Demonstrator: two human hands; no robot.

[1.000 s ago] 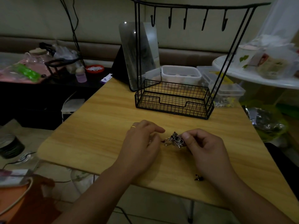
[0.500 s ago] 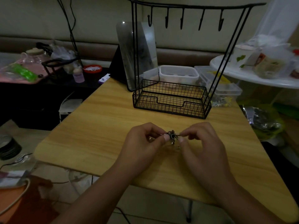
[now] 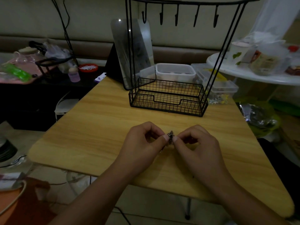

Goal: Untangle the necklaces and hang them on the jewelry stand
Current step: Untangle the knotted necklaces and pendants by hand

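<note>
stage: early, untangling | left hand (image 3: pixel 142 143) + right hand (image 3: pixel 197 146) both pinch necklaces (image 3: pixel 170 137), a tight knot just above desk (image 3: pixel 97 127) | stand (image 3: pixel 168 98) hooks bare, well apart | left: separate all, hang all

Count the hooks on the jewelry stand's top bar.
5. The hooks hang in a row under the jewelry stand's top bar. All bare; none seems hidden.
</note>
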